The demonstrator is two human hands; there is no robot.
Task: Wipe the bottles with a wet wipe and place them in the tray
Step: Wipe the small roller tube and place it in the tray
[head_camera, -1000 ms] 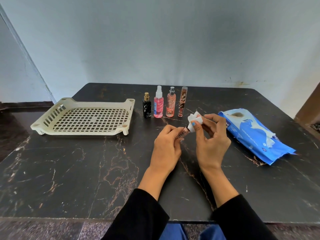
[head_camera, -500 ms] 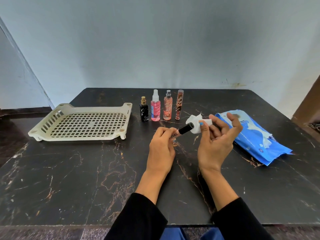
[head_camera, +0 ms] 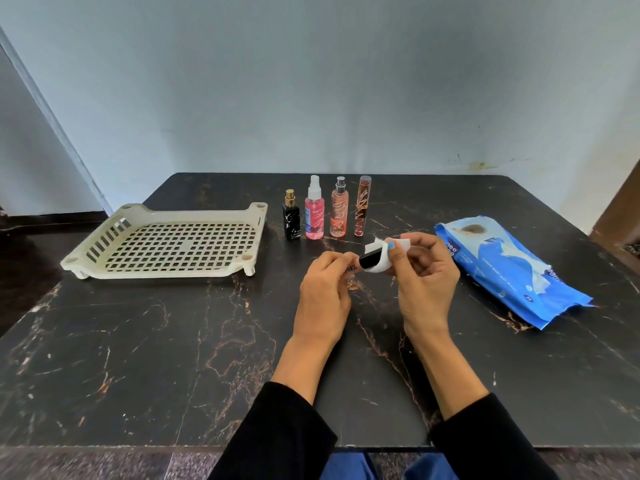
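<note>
The wiping step is in hand: the left hand (head_camera: 323, 289) pinches a slim tube-like bottle (head_camera: 360, 265) to the right of the tray (head_camera: 166, 270), while the right hand (head_camera: 424, 271) pinches a wet wipe (head_camera: 379, 259) round its black cap. Next, judging by the bare tray, comes setting it there. The bottle's lettering is too blurred to read; the blue pack (head_camera: 512, 271), further right of the tray, reads "baby wet wipes".

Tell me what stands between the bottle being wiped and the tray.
Nothing visible. The small bottle is held off the table by the left hand while the right hand wipes its cap; bare tabletop lies toward the tray. The four standing bottles are farther back.
</note>
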